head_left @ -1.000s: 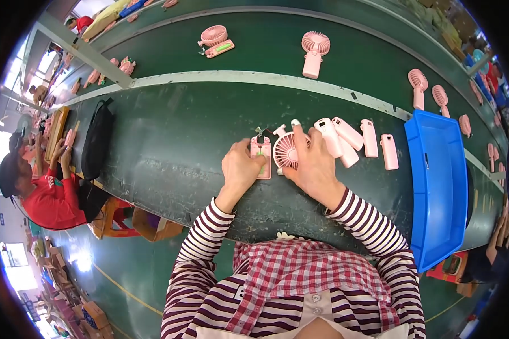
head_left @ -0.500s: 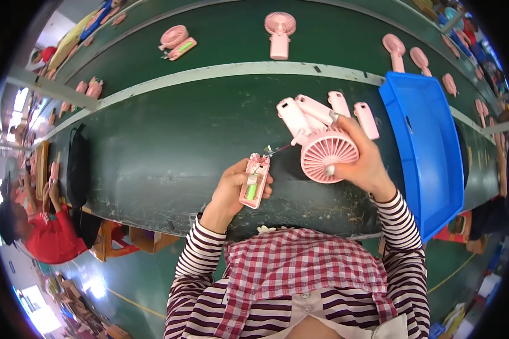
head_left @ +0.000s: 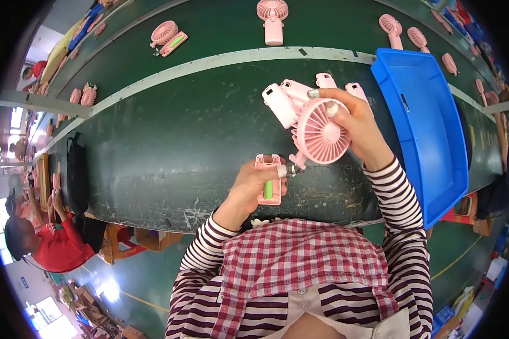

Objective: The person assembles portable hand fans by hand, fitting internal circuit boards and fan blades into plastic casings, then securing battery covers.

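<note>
My left hand (head_left: 247,185) is closed around an open pink handle shell (head_left: 276,196) with a green battery (head_left: 268,189) inside. Its thumb, wearing a pale cover, presses near a small part with wires (head_left: 291,169) at the neck of the fan head. In my right hand (head_left: 361,125) is the round pink fan head (head_left: 326,133), gripped by its rim, the grille tilted to the right. The fan's neck points down toward the handle shell; the two are close, and whether they touch I cannot tell. Just beyond the fan lie several pink handle covers (head_left: 279,106), partly hidden by my right hand.
A blue tray (head_left: 430,141) stands to the right. Past a pale rail (head_left: 220,53), more pink fans (head_left: 273,22) lie on the far green strip, one with its battery showing (head_left: 169,37). A black bag (head_left: 76,172) lies left, near a person in red (head_left: 62,243).
My right hand has turned the fan head and brought it left and up. My left hand has moved right with the handle shell, so the two parts are closer together. The whole view has shifted slightly.
</note>
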